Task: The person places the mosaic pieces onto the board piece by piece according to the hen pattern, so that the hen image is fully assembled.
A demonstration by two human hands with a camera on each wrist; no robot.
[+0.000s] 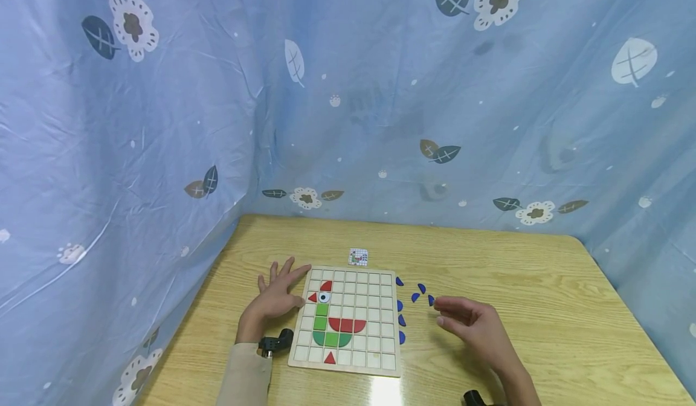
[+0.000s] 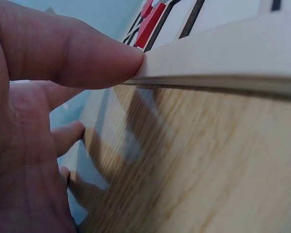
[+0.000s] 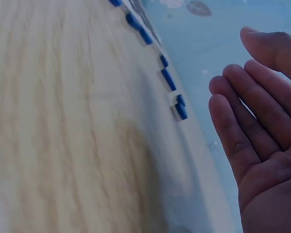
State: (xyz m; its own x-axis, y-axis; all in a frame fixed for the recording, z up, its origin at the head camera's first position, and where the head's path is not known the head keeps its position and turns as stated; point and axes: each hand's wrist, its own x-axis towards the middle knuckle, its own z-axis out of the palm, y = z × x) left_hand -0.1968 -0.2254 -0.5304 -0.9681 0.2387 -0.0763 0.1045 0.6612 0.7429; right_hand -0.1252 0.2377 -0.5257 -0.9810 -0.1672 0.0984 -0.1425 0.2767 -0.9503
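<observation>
A wood-grain table (image 1: 522, 273) bears a gridded board (image 1: 374, 336), a small card (image 1: 357, 257) and blue pieces (image 1: 402, 337).

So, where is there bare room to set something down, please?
The yellowish wooden table is bare right of the right hand and beyond the dark blue half-round pieces, as far as the blue patterned curtain. Those pieces crowd the stretch between that hand and the pale wooden grid board.

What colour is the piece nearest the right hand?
The piece is blue, clearest in the head view.
</observation>
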